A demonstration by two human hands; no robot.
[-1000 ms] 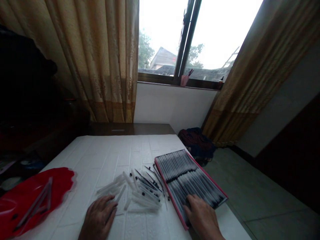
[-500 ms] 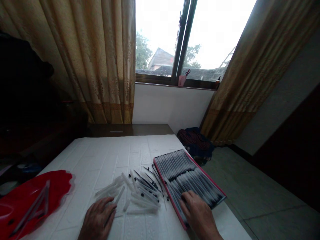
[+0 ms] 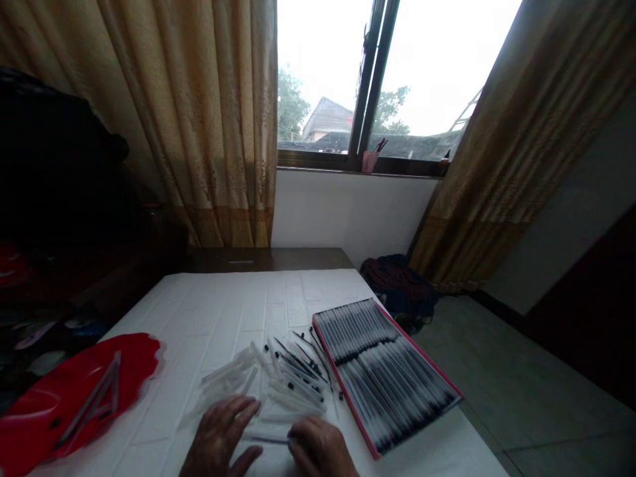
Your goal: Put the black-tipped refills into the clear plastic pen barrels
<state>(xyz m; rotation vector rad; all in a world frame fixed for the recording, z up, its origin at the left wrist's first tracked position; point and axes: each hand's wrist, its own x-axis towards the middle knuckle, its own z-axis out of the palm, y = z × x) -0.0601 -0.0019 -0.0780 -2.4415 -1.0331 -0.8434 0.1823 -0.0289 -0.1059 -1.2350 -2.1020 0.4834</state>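
My right hand [image 3: 322,447] pinches one end of a slim tube with a dark core [image 3: 268,438], held level just above the table. At the tube's other end is my left hand [image 3: 221,434], its thumb and fingers apart; whether it touches the tube is unclear. Beyond my hands lies a loose heap of clear plastic tubes [image 3: 293,395]. Among them are thin, dark, pointed sticks [image 3: 293,356] and small black caps [image 3: 340,396]. On the right, a shallow red-edged box [image 3: 348,404] holds two rows of filled tubes [image 3: 397,384] packed side by side.
A red scalloped plate [image 3: 34,404] with a few tubes stands on the left of the white table [image 3: 199,311]. Dark cloth [image 3: 397,285] lies beyond the table's right edge. A pink cup [image 3: 369,161] with pens stands on the windowsill.
My right hand has left the box and moved left to the front of the heap, where it now holds a slim tube. My left hand has shifted slightly right, and the view has turned a little left.
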